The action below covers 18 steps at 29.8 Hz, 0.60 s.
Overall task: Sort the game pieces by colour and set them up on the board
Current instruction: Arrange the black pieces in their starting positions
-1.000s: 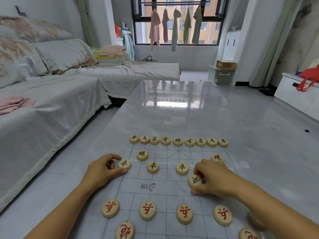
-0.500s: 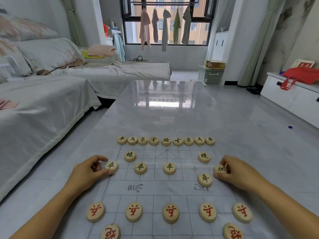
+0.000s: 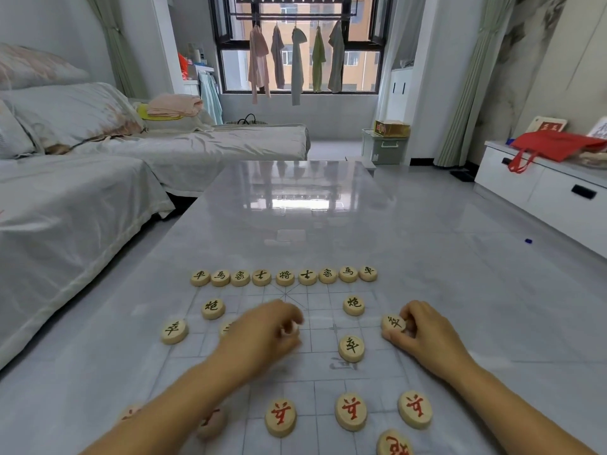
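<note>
A translucent grid board (image 3: pixel 295 366) lies on the grey table. Black-lettered wooden discs fill its far row (image 3: pixel 284 277), with two black cannons (image 3: pixel 213 308) (image 3: pixel 353 305) behind the pawn line. My right hand (image 3: pixel 427 336) pinches a black pawn (image 3: pixel 392 323) at the board's right edge. My left hand (image 3: pixel 262 333), blurred, is curled over the centre pawn spot, with a pale disc edge between its fingertips. Other black pawns sit at the far left (image 3: pixel 174 330) and right of centre (image 3: pixel 351 348). Red pawns (image 3: pixel 350 411) line the near side.
The glossy table (image 3: pixel 295 208) stretches far beyond the board. A covered sofa (image 3: pixel 65 208) runs along the left. At the right stands a white cabinet (image 3: pixel 542 188) with a red bag (image 3: pixel 551 146) on it. A red cannon (image 3: pixel 394 443) lies near the bottom edge.
My left hand let go of the far-left black pawn and swept right to the board's centre. My right hand stayed on the pawn at the right edge.
</note>
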{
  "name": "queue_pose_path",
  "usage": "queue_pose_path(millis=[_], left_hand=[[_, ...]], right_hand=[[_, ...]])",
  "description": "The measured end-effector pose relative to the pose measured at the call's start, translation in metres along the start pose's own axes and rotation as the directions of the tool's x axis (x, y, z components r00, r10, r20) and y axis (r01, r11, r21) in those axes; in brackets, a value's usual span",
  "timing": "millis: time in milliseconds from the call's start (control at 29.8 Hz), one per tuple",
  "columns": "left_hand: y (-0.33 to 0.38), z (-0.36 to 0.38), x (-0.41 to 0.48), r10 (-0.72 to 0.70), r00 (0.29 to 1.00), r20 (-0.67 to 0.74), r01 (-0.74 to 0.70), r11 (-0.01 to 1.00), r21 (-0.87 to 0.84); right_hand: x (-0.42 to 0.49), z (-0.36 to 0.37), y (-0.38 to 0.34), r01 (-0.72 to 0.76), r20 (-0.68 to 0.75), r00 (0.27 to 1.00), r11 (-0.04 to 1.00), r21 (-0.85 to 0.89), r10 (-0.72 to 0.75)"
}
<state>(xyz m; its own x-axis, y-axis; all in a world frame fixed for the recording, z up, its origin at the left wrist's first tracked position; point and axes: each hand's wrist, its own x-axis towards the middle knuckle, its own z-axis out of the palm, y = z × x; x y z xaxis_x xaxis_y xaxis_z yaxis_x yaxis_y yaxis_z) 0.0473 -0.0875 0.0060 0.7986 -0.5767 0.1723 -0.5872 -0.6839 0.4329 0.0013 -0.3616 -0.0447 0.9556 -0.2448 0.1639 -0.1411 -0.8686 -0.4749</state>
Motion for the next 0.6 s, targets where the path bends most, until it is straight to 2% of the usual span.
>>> queue_pose_path(millis=[67, 268, 369, 470, 604], left_hand=[[0.024, 0.019, 0.013, -0.026, 0.994, 0.102, 0.021, 0.999, 0.045], [0.051, 0.051, 0.035, -0.180, 0.962, 0.207, 0.176, 0.984, 0.040], [0.057, 0.060, 0.038, -0.177, 0.960, 0.217, 0.164, 0.983, 0.077], [0.052, 0.062, 0.044, -0.206, 0.956, 0.210, 0.212, 0.977, -0.005], [0.044, 0.058, 0.049, -0.235, 0.964, 0.127, 0.247, 0.965, -0.090]], right_hand=[[-0.003, 0.005, 0.002, 0.031, -0.027, 0.999, 0.999, 0.015, -0.030], [-0.001, 0.004, 0.009, 0.097, 0.047, 0.994, 0.995, -0.001, -0.097], [-0.001, 0.007, 0.010, 0.088, -0.006, 0.996, 0.996, 0.031, -0.088], [-0.002, 0.006, 0.007, 0.073, -0.011, 0.997, 0.997, 0.040, -0.073], [-0.003, 0.004, 0.008, 0.086, 0.001, 0.996, 0.994, 0.068, -0.086]])
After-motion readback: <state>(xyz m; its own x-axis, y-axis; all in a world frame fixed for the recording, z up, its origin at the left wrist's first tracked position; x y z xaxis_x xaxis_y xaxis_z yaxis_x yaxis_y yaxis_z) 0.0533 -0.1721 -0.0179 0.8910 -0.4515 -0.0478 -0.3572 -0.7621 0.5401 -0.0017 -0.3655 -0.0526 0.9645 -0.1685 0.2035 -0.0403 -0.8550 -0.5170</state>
